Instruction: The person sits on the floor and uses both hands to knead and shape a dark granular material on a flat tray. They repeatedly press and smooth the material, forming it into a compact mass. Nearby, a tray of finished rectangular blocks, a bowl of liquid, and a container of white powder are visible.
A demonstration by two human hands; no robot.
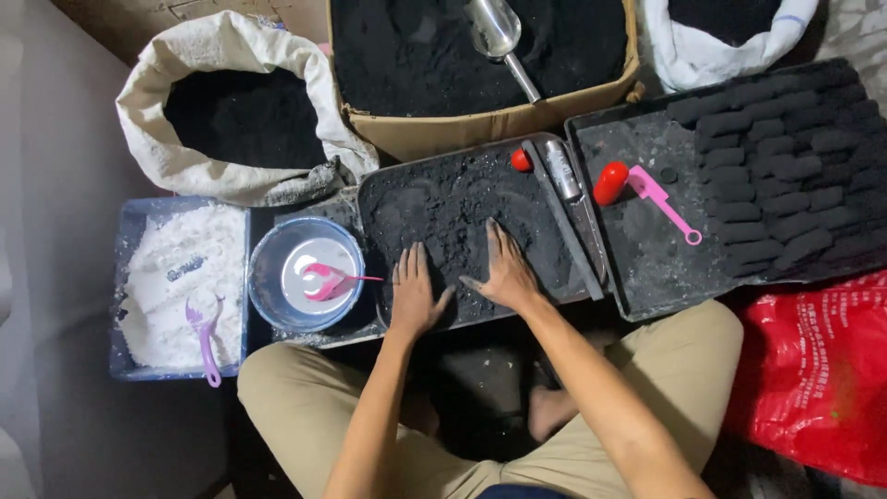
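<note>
Pressing black powder (443,199) flat in a tray (370,199).
Left hand (413,298) and right hand (502,271) lay spread, palms down, grasping nothing; shaping seemed next.

A dark, soot-smeared floor (480,407) fills the lower middle of the view. Left of it runs a pale grey wall (55,212) — plain and softly lit. Far up from the floor, in the top right corner, a patch of speckled stone flooring (855,32) shows — lighter and cleaner.
</note>
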